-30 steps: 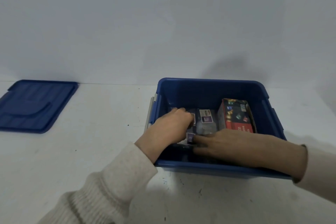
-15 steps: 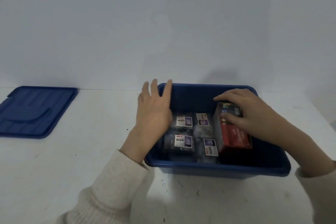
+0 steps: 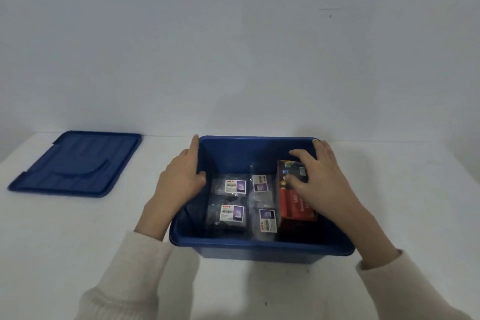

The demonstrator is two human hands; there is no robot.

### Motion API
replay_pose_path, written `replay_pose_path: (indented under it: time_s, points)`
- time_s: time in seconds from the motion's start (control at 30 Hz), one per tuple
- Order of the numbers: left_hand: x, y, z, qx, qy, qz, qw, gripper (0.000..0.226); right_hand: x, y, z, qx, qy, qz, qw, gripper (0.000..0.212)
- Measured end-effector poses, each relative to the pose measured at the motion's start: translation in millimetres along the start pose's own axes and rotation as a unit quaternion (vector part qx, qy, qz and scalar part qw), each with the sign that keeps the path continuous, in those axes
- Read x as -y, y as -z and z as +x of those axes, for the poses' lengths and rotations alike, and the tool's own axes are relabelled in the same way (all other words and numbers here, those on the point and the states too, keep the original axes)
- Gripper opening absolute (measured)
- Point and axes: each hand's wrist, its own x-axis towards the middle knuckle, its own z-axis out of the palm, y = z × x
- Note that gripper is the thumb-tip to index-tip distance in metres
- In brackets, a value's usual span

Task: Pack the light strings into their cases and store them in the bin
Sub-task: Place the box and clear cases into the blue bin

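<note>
A blue bin (image 3: 259, 245) stands on the white table. Several clear light-string cases with labels (image 3: 232, 213) lie flat on its floor, in two rows. A red LED light box (image 3: 294, 206) stands against the right wall. My left hand (image 3: 179, 179) holds the bin's left wall, with the thumb hooked inside and the fingers running along the outside. My right hand (image 3: 324, 182) lies spread over the far end of the red box, its fingertips reaching the bin's far right corner.
The bin's blue lid (image 3: 75, 163) lies flat at the far left of the table (image 3: 78, 241). A plain pale wall rises right behind the table. Both my sleeves are cream knit.
Both hands came up off the cases. The left moved out to the bin's left wall and took hold of it. The right moved onto the red box, then spread toward the far right corner.
</note>
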Motion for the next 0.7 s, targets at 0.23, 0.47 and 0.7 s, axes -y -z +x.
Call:
replay_pose_path:
  time_s: [0.23, 0.47, 0.7]
  points:
    - [35, 29, -17, 0.025, -0.013, -0.187, 0.982, 0.059, 35, -27, -6, -0.025, 0.006, -0.069, 0.997, 0.048]
    - [127, 16, 35, -0.010, 0.117, -0.097, 0.988, 0.048, 36, -30, -6, -0.038, 0.000, -0.095, 0.995, 0.042]
    - [181, -10, 45, 0.039, 0.156, 0.083, 0.983, 0.034, 37, -30, -7, -0.038, -0.007, -0.114, 0.993, 0.040]
